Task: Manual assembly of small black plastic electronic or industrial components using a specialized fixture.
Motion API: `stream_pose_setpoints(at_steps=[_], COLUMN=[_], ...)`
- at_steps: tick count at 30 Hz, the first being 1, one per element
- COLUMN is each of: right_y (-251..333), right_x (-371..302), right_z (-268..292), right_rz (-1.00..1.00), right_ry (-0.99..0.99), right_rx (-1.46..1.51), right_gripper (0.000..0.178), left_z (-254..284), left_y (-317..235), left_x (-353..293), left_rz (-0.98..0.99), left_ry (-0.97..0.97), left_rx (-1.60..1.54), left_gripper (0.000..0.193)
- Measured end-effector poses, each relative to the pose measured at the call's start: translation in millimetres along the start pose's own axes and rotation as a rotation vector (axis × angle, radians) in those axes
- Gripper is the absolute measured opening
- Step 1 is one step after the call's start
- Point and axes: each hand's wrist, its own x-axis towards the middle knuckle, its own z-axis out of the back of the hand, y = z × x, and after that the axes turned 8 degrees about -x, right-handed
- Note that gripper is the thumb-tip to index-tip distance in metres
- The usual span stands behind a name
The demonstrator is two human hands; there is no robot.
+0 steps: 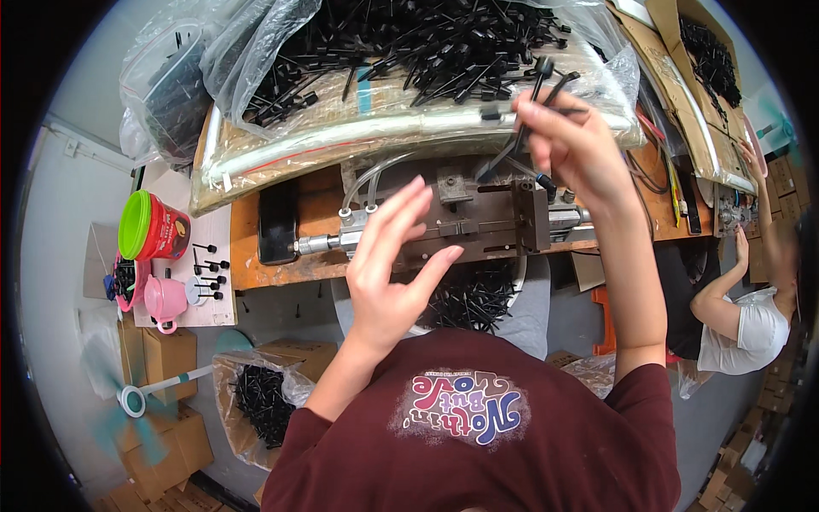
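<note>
My right hand (580, 154), raised over the far edge of the bench, pinches black plastic sticks with round heads (541, 72). More than one stick seems to be between the fingers; motion blurs them. Below it sits a dark metal jig (478, 243) with a small block, pneumatic cylinders on both sides and clear air tubes (375, 177). My left hand (384, 273) hovers at the jig's near left side, fingers spread and thumb apart, holding nothing. A tray-like holder in my lap carries a heap of similar black sticks (472, 300).
A padded tray (333, 136) beyond the jig bears a large pile of black sticks. To the left are a black phone (277, 226), a red and green bucket (162, 226) and a pink cup (165, 300). A fan (133, 401) stands lower left. Another person (746, 328) works at far right.
</note>
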Motion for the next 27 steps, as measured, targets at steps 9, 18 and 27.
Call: stream_pose_setpoints(at_steps=[9, 18, 27], right_y=[-48.4, -57.0, -58.7], right_x=[-40.4, -56.9, -83.7], right_z=[-26.3, -30.4, -25.1], right_rz=[-0.148, 0.017, -0.059], right_ry=[0.055, -0.216, -0.226], right_rx=[0.229, 0.074, -0.051], right_gripper=[0.020, 0.021, 0.016], left_z=[8.0, -13.9, -27.5], left_y=[-12.9, 35.6, 48.0], left_x=[-11.4, -51.2, -41.6], left_rz=[0.033, -0.157, -0.207], left_ry=[0.221, 0.295, 0.355], left_rx=[-0.154, 0.448, 0.602], left_gripper=[0.035, 0.029, 0.024])
